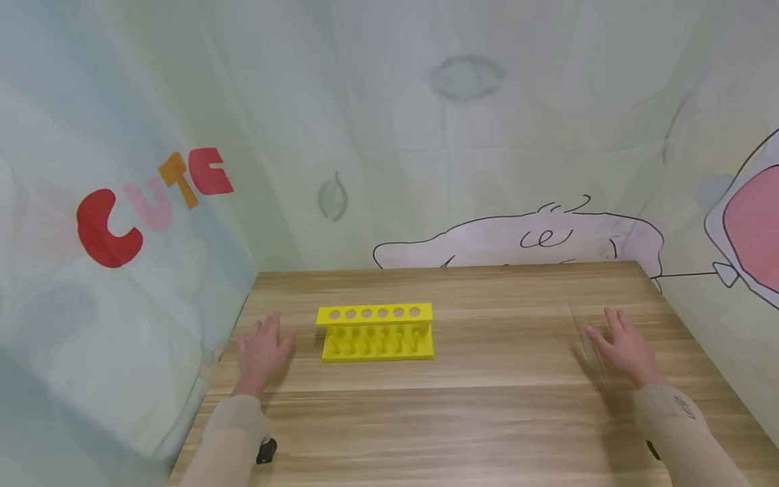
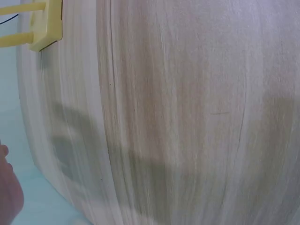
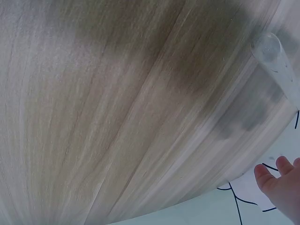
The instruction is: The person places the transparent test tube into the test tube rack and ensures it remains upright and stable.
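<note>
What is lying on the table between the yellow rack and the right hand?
In the head view, mostly bare wooden table lies between the yellow rack and the right hand; only a clear glass tube lies there, just beside that hand's fingers.

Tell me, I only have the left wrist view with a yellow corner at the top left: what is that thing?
Observer: A yellow test tube rack with six top holes, all empty.
Operator: Where is the left hand?
Observer: The left hand lies flat on the table, left of the rack, apart from it.
Operator: And the other hand?
Observer: The right hand rests flat beside a clear test tube lying on the table.
</note>
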`<state>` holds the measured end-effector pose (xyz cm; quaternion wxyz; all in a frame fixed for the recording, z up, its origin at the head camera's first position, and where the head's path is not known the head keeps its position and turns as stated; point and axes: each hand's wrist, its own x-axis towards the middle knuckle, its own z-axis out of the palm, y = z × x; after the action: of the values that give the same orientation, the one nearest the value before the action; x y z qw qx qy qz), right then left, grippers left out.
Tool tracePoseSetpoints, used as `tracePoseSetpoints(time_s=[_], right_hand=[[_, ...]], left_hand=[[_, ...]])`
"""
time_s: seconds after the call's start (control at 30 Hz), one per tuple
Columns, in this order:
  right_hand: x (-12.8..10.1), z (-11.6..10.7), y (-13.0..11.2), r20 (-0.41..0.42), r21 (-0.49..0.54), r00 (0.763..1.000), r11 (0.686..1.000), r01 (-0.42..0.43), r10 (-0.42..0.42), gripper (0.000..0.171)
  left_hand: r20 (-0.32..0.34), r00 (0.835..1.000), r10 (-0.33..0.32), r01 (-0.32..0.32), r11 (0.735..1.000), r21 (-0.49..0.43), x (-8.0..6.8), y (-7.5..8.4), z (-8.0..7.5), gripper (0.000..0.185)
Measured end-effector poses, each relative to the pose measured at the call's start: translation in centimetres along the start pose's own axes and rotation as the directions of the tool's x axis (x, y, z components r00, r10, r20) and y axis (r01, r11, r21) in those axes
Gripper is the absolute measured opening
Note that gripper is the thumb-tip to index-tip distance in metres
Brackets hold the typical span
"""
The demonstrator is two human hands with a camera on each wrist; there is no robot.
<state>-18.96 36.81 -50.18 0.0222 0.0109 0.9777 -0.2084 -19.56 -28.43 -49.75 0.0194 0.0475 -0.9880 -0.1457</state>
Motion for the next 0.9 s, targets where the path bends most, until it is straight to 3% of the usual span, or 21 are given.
tracePoseSetpoints(time_s=[0.27,0.6,0.9], right_hand=[[0.1,-0.1,-0.4,0.003,-0.001,1.0,1.0,-0.019,0.019,0.078],[0.3,-0.1,-0.6,-0.007,0.071,1.0,0.997,-0.009,0.009,0.078],[0.4,-0.1,-0.8,0.001,0.127,0.998,0.99,-0.056,0.056,0.079]], left_hand=[[-0.023,0.999,-0.03,0.029,0.999,-0.036,0.1,0.7,0.0,0.064],[-0.037,0.997,-0.073,0.069,0.993,-0.092,0.5,1.7,0.5,0.066],[-0.108,0.991,-0.083,0.063,0.982,-0.18,0.9,2.8,0.8,0.058]])
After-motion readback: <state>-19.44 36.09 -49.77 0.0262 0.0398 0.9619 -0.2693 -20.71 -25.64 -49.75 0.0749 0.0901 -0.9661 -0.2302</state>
